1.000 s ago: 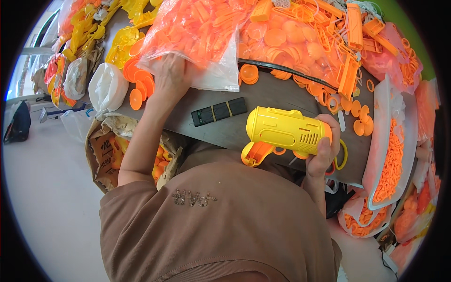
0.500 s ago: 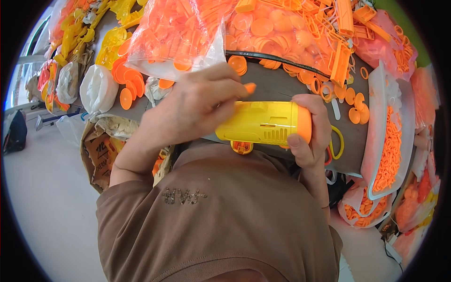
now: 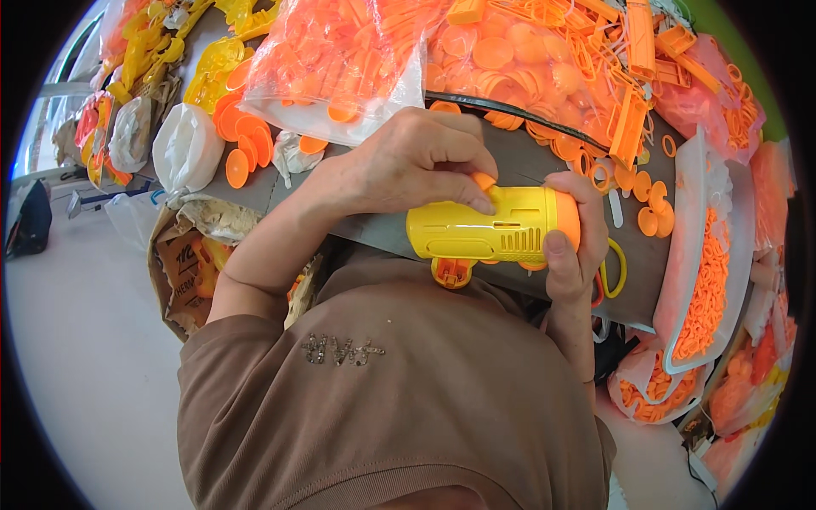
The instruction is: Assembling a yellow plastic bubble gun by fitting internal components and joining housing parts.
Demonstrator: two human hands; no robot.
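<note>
A yellow plastic cylinder-shaped housing (image 3: 476, 228) with slots and vents lies sideways in front of my chest. My right hand (image 3: 571, 238) wraps around its orange end, thumb on the near side and fingers over the far side. At its upper edge, my left hand (image 3: 433, 166) pinches a small orange plastic piece (image 3: 483, 180) between thumb and fingers. The left thumb presses against the housing's top. An orange part (image 3: 452, 272) sticks out from the housing's underside near its left end. How the small piece meets the housing is hidden by my fingers.
Clear bags of orange discs (image 3: 510, 72) cover the far side of the grey table (image 3: 365, 229). A white tub of small orange rings (image 3: 701, 280) stands at right, beside yellow-handled scissors (image 3: 615, 268). Loose orange discs (image 3: 242, 140), a white bag (image 3: 183, 149) and a cardboard box (image 3: 183, 285) are at left.
My left hand has brought the small orange piece from above the housing down onto its upper edge. The whole scene, housing included, has shifted slightly right in the view.
</note>
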